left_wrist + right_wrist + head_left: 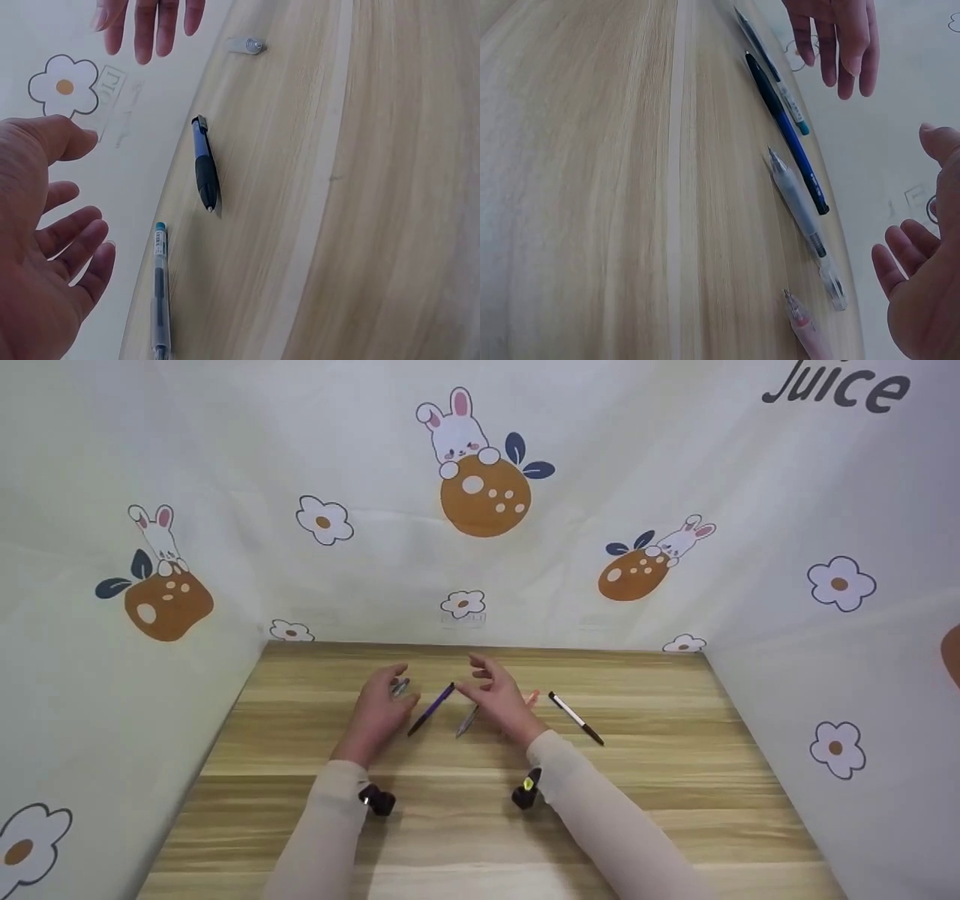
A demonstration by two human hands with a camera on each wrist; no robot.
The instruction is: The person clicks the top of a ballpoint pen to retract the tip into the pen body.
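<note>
My left hand (pixel 377 711) hovers with loosely bent fingers over a clear pen with a teal end (pixel 160 292), partly covering it in the head view. Nothing is in its grasp. Between the two hands lies a blue pen with a black grip (pixel 432 709). My right hand (pixel 501 701), also empty, has its fingers spread and thumb apart, close to the top end of the blue pen. Under it, partly hidden, lie a clear grey pen (pixel 799 202) and a clear pen with pink inside (pixel 807 330).
A white pen with black ends (pixel 576 718) lies to the right of my right hand. The wooden table (pixel 465 840) is bordered at the back and sides by a pale cloth (pixel 375 577) printed with rabbits, oranges and flowers. Each wrist carries a small black camera (pixel 377 799).
</note>
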